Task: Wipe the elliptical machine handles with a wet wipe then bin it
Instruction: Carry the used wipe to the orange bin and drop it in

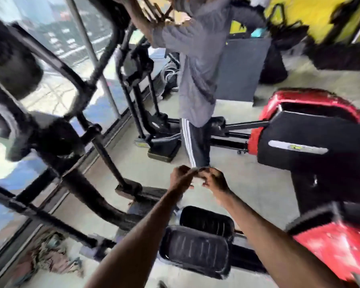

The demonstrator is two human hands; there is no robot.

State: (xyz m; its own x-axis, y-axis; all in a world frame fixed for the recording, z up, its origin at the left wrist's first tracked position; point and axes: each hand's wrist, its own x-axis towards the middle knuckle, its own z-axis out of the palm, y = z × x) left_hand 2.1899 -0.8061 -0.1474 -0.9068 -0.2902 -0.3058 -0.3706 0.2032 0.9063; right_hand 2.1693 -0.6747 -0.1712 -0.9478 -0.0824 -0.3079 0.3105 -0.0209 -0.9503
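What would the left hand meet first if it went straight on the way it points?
Probably the whitish wipe both hands pinch, then the right hand just beyond; blur hides exact contact.

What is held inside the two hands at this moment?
A small whitish scrap, probably the wet wipe, shows between the left hand and right hand; their grip hides most of it.

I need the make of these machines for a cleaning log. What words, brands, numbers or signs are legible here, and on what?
No text can be read; the whole frame is motion-blurred.
Silver badge on the red machine's black housing: yellow-green mark, too blurred.
Small label on the far machine's base: too blurred.
Yellow wall: black shapes, no legible letters.
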